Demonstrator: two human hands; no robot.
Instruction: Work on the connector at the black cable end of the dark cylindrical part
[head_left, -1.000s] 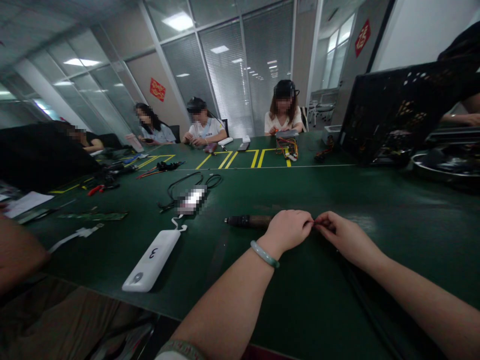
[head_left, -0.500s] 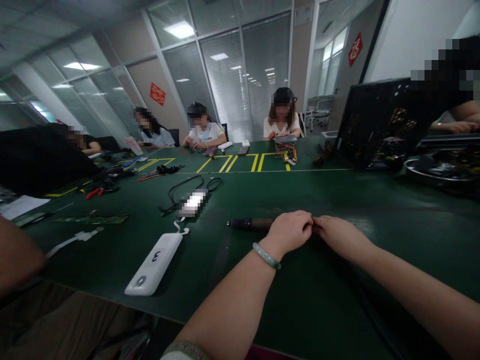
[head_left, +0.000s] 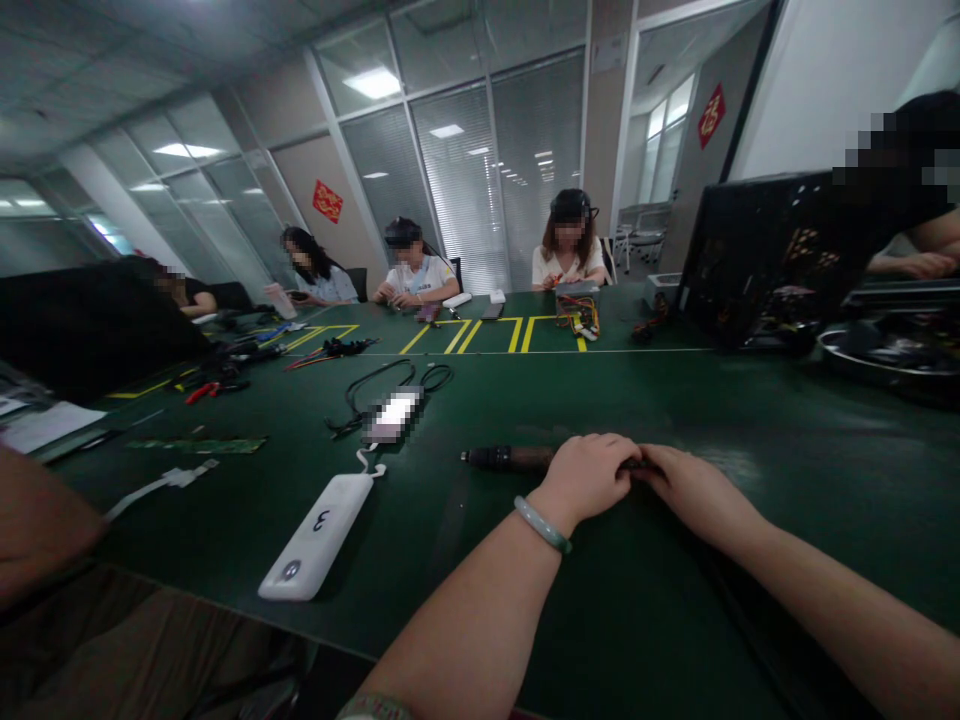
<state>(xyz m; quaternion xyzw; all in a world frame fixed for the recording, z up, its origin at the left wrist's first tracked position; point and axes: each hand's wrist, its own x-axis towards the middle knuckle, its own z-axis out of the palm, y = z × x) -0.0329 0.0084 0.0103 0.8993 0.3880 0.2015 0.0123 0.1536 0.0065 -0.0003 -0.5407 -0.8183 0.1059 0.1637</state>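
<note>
Curling over the rear of a dark cylindrical tool [head_left: 510, 458], the left hand [head_left: 589, 478] has its fingers bent close together, a pale bangle [head_left: 541, 524] at its wrist. The right hand [head_left: 686, 490] meets it there, fingertips pinched together; what lies between them is too hidden to tell. The tool lies sideways on the green table [head_left: 450, 550], its narrow tip pointing left, and a black cable [head_left: 739, 610] runs beneath the right forearm. Left of the tool rests a white block [head_left: 319, 540] marked 3, joined by a short white cord [head_left: 364, 460] to a blurred device [head_left: 394, 412]. Farther left are a green circuit strip [head_left: 202, 443] and a white connector lead [head_left: 161, 483]. A black case [head_left: 757, 260] stands at the far right, beside a round metal tray [head_left: 885, 365].
</note>
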